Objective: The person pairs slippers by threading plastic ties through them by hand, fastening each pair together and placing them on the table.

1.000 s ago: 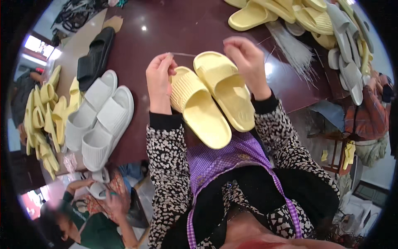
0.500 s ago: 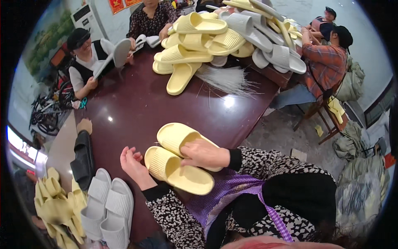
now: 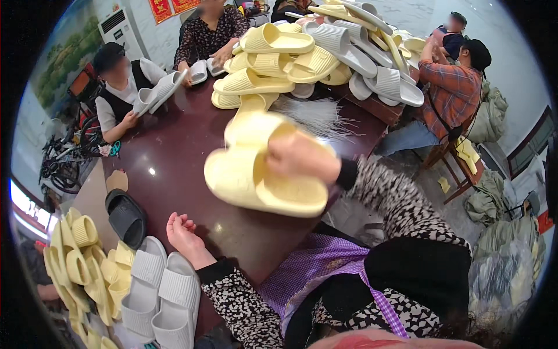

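Note:
My right hand (image 3: 302,158) grips a pair of pale yellow slippers (image 3: 256,168) and holds them lifted above the dark brown table (image 3: 174,151); the pair is blurred. My left hand (image 3: 183,231) rests on the table near its front edge, palm up, fingers loosely curled, holding nothing. A pair of grey slippers (image 3: 160,291) lies just left of my left wrist.
A black slipper (image 3: 125,218) and a heap of yellow slippers (image 3: 87,267) lie at the left. A big pile of yellow and grey slippers (image 3: 314,52) and a bundle of thin white strands (image 3: 319,116) sit at the far end. Several people sit around the table.
My right hand has lifted the yellow pair off the table and swung it forward. My left hand has let go and dropped to the table edge.

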Demonstrator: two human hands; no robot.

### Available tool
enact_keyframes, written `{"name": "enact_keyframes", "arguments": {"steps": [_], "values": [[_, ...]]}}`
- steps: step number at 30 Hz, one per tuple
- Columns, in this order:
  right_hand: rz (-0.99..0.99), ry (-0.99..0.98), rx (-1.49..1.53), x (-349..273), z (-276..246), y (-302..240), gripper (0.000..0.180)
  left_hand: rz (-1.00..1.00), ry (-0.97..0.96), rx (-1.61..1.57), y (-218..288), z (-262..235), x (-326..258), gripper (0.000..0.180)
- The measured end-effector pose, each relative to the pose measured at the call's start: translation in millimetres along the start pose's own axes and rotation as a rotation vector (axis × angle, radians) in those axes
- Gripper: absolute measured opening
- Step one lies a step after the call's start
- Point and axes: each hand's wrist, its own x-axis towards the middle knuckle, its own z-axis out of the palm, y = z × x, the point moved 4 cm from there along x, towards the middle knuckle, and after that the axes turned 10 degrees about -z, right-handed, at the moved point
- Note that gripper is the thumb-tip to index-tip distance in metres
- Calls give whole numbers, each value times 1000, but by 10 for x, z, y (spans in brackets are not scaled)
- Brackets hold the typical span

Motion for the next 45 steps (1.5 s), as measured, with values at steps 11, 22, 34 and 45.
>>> {"name": "enact_keyframes", "arguments": {"steps": [11, 22, 34, 45], "values": [[87, 181, -621, 1661, -1945, 2718, 36, -70, -74, 28, -55, -49, 38, 22], [194, 58, -842, 1038, -1063, 2532, 31, -62, -32, 40, -97, -285, -85, 20], [-95, 232, 209, -95, 346, 144, 28, -12, -68, 99, -128, -530, -390, 21], [-376, 105, 408, -632, 1623, -808, 22, 698, 210, 575, -107, -581, -1338, 16]]}}
